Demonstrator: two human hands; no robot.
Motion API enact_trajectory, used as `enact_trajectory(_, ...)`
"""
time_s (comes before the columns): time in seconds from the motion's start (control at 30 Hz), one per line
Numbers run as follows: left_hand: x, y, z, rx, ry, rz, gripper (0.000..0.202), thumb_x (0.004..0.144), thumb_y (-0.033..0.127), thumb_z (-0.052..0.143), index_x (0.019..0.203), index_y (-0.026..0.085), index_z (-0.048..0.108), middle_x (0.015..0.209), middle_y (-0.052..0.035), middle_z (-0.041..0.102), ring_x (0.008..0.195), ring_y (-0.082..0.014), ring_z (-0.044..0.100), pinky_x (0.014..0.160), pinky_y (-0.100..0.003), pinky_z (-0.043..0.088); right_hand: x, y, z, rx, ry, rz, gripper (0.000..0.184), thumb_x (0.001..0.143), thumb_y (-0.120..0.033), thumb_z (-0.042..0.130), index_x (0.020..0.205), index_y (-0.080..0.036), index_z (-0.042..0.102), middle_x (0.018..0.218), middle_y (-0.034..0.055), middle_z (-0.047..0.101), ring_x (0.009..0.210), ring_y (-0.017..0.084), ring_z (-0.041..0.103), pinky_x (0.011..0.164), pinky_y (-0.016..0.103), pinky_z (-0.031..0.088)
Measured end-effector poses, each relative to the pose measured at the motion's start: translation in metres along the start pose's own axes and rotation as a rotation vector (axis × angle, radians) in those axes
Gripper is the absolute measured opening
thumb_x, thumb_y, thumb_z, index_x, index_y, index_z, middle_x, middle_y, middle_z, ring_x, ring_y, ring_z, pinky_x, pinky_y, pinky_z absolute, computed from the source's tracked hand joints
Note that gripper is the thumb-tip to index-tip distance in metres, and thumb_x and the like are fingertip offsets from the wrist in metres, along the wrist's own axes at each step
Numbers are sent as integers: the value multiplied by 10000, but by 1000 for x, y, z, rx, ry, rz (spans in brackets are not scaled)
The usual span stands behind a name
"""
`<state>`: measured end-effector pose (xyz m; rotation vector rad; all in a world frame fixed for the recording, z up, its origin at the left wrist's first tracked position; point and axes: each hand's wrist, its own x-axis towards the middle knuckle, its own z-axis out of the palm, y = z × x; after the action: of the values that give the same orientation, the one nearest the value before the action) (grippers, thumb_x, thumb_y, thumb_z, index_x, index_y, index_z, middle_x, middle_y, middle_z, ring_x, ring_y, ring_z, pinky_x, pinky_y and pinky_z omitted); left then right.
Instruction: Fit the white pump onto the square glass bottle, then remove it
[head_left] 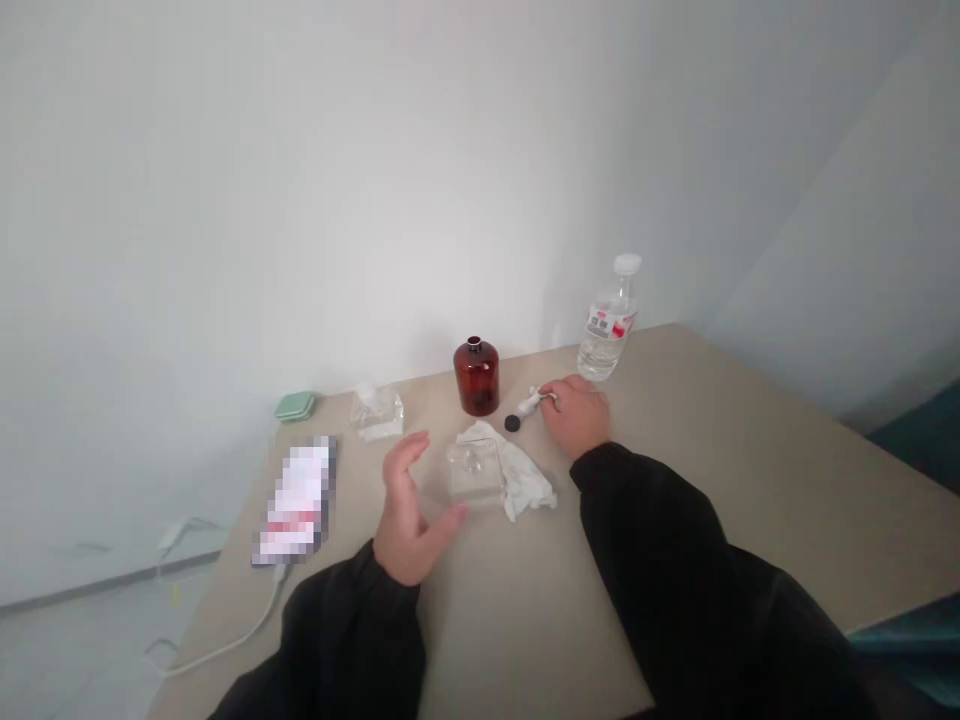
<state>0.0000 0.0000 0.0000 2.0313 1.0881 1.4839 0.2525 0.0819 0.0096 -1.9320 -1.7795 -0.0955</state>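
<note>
My left hand [412,510] is open, thumb and fingers spread, just left of a clear square glass bottle [476,480]. The bottle is on the table, partly over a crumpled white tissue [525,480]. My right hand [577,415] rests low over the table, its fingers curled at the end of a small white pump head [529,402]. A black round cap [512,423] is at the pump head's near end; I cannot tell if the two are joined. Behind them stands an amber bottle [477,378] with an uncapped neck.
A tilted clear water bottle [604,330] with a white cap is at the back right. Another clear square bottle [377,413], a green case [295,405] and a phone [296,500] on a white cable [251,632] are at the left. A wall [480,200] borders the table's back edge.
</note>
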Motion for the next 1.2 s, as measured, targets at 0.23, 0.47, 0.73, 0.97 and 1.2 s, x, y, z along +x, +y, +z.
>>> enact_trajectory(0.23, 4, -24, 10, -87, -309, -269, 962, 639, 275, 802, 1414, 225, 235, 1393, -153, 427, 1315, -344, 412, 1097, -541, 303, -2, -2, -4, 50, -27, -99, 326, 808, -141, 486, 1054, -236, 676, 1071, 81, 632, 1016, 265, 543, 857, 383, 333)
enact_trajectory(0.47, 11, -19, 11, -114, -362, -360, 820, 653, 234, 792, 1346, 221, 353, 1306, -117, 526, 1201, -297, 519, 1049, -468, 373, -8, -18, 0, 106, -123, -229, 499, 719, -45, 478, 1137, -256, 650, 1141, 72, 604, 1063, 255, 513, 903, 383, 310)
enact_trajectory(0.73, 16, -8, 8, -64, -295, -374, 688, 601, 214, 802, 1188, 210, 443, 1155, -66, 562, 1088, -263, 544, 984, -420, 400, -7, -20, 1, 124, -103, -196, 365, 792, -126, 485, 1091, -231, 667, 1105, 78, 622, 1056, 260, 513, 903, 389, 296)
enact_trajectory(0.97, 14, -11, 9, -98, -226, -422, 684, 601, 229, 794, 1186, 203, 440, 1126, -50, 549, 1007, -229, 546, 924, -365, 419, -8, -22, 5, 51, -203, -297, 396, 800, -181, 514, 1145, -298, 671, 1178, 78, 581, 1102, 273, 488, 919, 412, 278)
enact_trajectory(1.2, 14, -12, 7, -90, -221, -419, 678, 590, 244, 800, 1176, 199, 462, 1071, -42, 567, 966, -225, 551, 881, -348, 428, -8, -22, 7, 54, -163, -276, 377, 793, -195, 514, 1116, -301, 677, 1166, 75, 590, 1090, 275, 501, 905, 425, 293)
